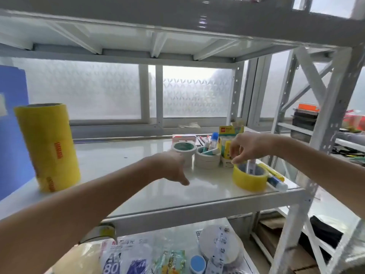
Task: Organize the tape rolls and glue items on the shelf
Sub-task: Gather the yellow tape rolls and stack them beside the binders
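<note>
White metal shelf (138, 186), frosted window behind. Tall yellow roll (47, 147) stood far left. My left hand (171, 165) reached the masking tape stack (183, 149); fingers hidden, grip unreadable. My right hand (246, 147) pinched a glue stick (251, 166) upright inside the yellow tape roll (249, 178). Step, I judged: separating glue from tape. Next: lift the stick straight out.

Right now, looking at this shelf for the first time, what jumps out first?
The tall yellow tape stack at the left end of the shelf dominates. At the front right corner lies a yellow tape roll with a glue stick standing in its core, the right hand above it. The left hand reaches toward the white tape rolls mid-shelf.
</note>
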